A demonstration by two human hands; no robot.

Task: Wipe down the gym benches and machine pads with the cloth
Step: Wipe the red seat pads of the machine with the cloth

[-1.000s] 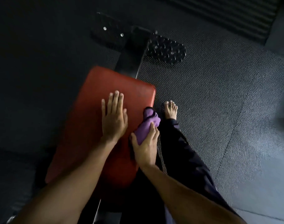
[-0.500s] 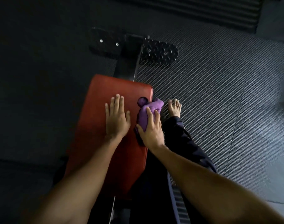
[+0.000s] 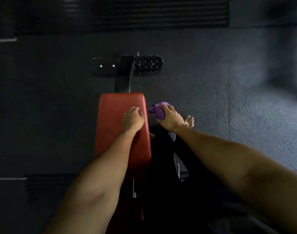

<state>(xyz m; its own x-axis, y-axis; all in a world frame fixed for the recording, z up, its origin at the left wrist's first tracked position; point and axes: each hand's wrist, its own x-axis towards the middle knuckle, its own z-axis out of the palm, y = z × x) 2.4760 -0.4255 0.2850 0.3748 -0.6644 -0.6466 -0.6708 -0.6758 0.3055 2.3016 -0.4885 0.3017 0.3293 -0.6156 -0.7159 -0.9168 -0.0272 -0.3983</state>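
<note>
A red padded gym bench [image 3: 114, 112] runs lengthwise down the middle of the head view. My left hand [image 3: 133, 119] rests on the pad near its right edge, fingers bent over that edge. My right hand [image 3: 169, 119] grips a bunched purple cloth [image 3: 158, 110] just off the bench's right side, level with the pad's far end. The cloth touches or sits beside the pad's side; which one is unclear.
The bench's black post and studded foot plates [image 3: 147, 65] stand beyond the pad on the dark rubber floor [image 3: 212, 98]. My bare foot [image 3: 189, 121] and dark trouser leg [image 3: 163, 149] are right of the bench. Ribbed matting [image 3: 161, 12] lies at the far top.
My right hand has carried the cloth off the pad's right edge, out to the bench's side. My left hand's fingers have curled from flat. The camera has lifted and pulled back.
</note>
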